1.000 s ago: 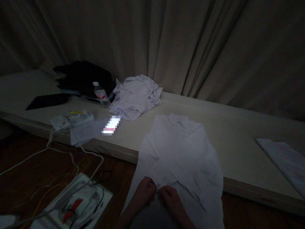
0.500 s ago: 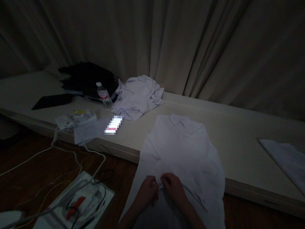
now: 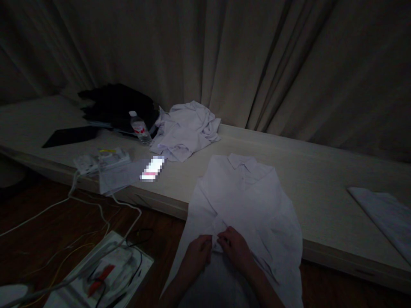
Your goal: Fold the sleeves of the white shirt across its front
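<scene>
A white long-sleeved shirt [image 3: 237,192] lies front up across the ledge, its collar toward the curtain and its lower part hanging over the near edge. One sleeve is laid across the front, its cuff end between my hands. My left hand [image 3: 198,253] is closed, pinching the cuff from the left. Just to the right, my right hand [image 3: 233,244] is closed too, thumb and fingers pinching the same cuff. Any button between the fingertips is too small and dark to make out.
On the ledge [image 3: 321,184] are a crumpled white shirt [image 3: 189,128], a water bottle [image 3: 140,128], dark clothes [image 3: 118,105], a lit phone [image 3: 153,168] and a power strip [image 3: 112,158]. Folded white cloth [image 3: 382,209] lies right. Cables and a white box [image 3: 109,269] are at lower left.
Both hands have shifted slightly, the right one a little up and the left a little toward it, and the cuff has come up with them. The rest of the shirt stays put.
</scene>
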`<state>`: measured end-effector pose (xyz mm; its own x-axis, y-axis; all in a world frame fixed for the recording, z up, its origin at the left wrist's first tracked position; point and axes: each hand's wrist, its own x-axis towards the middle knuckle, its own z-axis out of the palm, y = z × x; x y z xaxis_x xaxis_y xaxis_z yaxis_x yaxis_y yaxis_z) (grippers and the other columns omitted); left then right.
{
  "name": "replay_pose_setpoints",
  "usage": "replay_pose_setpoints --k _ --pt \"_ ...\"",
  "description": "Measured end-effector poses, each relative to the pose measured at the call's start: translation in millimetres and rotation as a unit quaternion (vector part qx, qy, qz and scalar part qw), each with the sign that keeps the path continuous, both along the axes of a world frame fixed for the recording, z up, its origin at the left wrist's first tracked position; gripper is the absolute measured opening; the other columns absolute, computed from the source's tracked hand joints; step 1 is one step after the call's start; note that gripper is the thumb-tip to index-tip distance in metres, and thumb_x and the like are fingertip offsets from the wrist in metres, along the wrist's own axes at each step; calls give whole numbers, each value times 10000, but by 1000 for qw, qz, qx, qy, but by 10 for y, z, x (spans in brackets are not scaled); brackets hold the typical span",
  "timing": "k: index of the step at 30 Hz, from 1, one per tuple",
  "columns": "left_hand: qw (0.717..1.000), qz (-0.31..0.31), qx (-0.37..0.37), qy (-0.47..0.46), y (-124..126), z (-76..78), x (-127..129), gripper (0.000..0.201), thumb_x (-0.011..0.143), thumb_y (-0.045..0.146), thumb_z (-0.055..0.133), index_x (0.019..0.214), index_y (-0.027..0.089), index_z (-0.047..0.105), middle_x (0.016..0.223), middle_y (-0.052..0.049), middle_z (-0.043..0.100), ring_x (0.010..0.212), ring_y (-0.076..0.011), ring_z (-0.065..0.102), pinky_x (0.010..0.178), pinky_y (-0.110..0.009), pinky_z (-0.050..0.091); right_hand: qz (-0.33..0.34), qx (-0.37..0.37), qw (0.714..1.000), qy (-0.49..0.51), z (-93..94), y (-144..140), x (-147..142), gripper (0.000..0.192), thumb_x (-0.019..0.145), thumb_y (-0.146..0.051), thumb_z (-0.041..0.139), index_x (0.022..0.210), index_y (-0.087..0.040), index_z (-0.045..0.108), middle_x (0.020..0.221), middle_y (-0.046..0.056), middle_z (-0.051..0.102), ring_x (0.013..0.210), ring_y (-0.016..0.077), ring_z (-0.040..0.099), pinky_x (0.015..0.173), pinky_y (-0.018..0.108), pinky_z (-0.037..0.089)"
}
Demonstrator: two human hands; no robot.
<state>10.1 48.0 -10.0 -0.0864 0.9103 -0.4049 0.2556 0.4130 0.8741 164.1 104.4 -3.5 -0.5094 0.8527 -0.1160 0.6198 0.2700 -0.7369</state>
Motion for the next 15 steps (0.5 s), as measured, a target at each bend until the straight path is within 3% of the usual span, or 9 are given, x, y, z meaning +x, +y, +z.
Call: replay_pose_setpoints --k 6,15 --pt "998 58 8 -13 -9 49 44 400 766 477 438 925 145 596 484 64 483 462 -124 475 501 -249 345 -28 21 999 -23 -43 18 1 175 859 -279 473 878 -218 636 864 31 609 816 150 575 738 244 408" --pt "997 74 -8 -15 -36 29 19 360 770 504 431 771 170 566 435 72 441 419 -114 427 461 -240 310 -40 54 997 -34 -44 -46 -61 164 872 -291 441 837 -223 586 842 15 606 790 149 564 720 248 393"
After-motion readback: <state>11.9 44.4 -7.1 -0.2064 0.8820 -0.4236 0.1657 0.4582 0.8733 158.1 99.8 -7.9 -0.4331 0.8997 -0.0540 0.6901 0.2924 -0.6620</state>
